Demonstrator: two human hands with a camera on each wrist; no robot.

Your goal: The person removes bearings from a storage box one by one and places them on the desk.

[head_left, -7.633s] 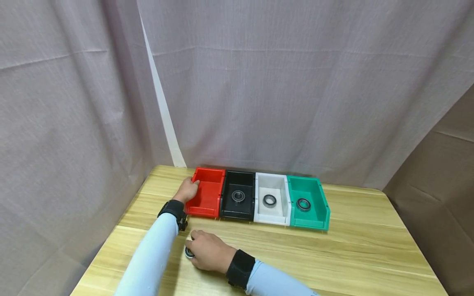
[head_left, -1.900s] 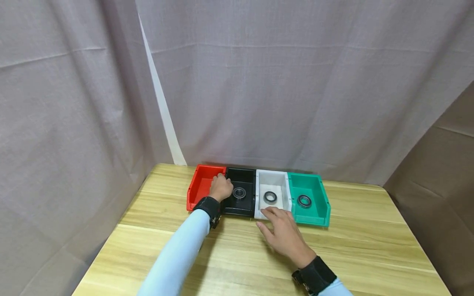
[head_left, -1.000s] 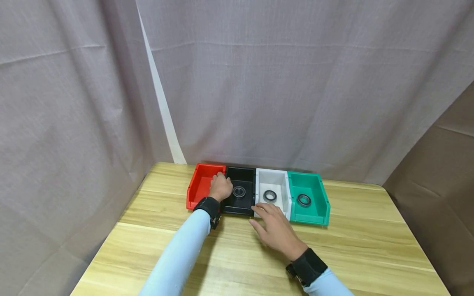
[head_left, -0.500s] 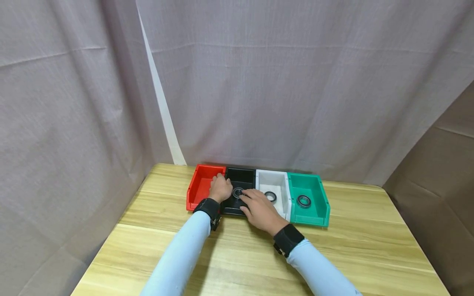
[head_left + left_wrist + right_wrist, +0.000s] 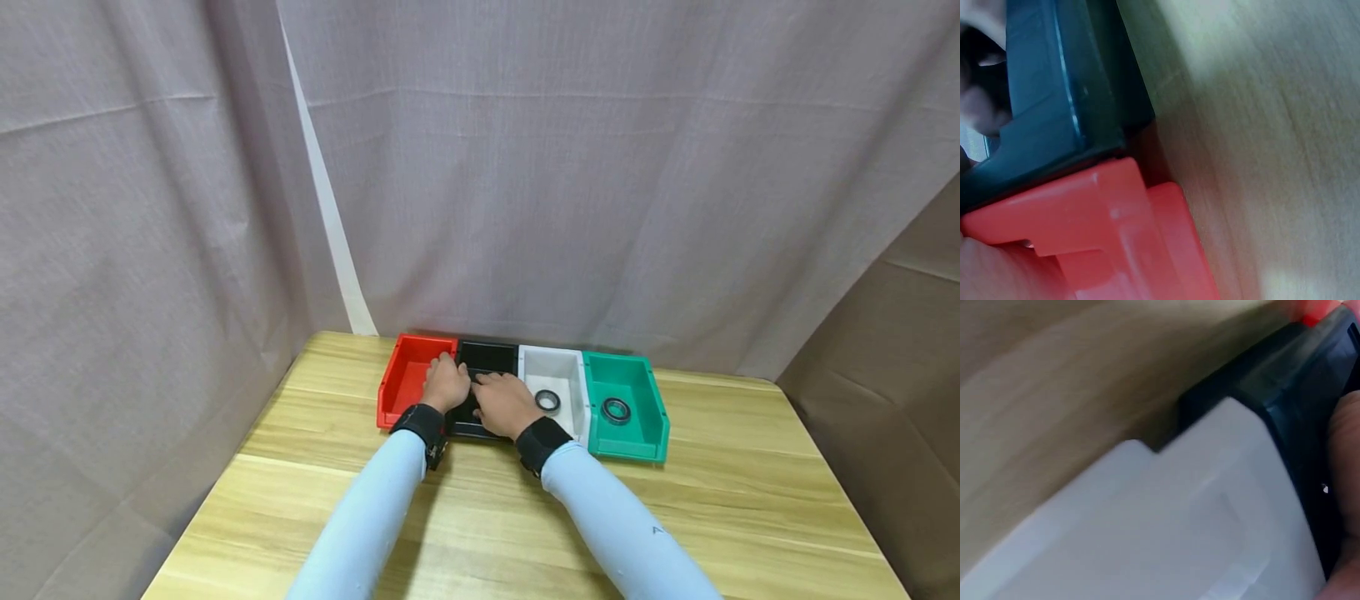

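Observation:
Four bins stand in a row at the table's back: red (image 5: 403,382), black (image 5: 487,357), white (image 5: 552,369) and green (image 5: 628,390). My left hand (image 5: 446,384) curls over the rim where the red bin (image 5: 1116,231) and the black bin (image 5: 1054,94) meet. My right hand (image 5: 504,402) reaches into the black bin (image 5: 1297,394) and covers the bearing ring there, so its grip is hidden. One dark ring (image 5: 547,401) lies in the white bin (image 5: 1179,537), another ring (image 5: 616,409) in the green bin.
The wooden table (image 5: 465,508) stretches toward me in front of the bins. Grey curtains (image 5: 525,183) hang close behind the row and along the left side. A brown panel (image 5: 885,367) stands at the right.
My right hand has moved left from in front of the white bin into the black bin and now hides its ring. The left hand has stayed on the rim.

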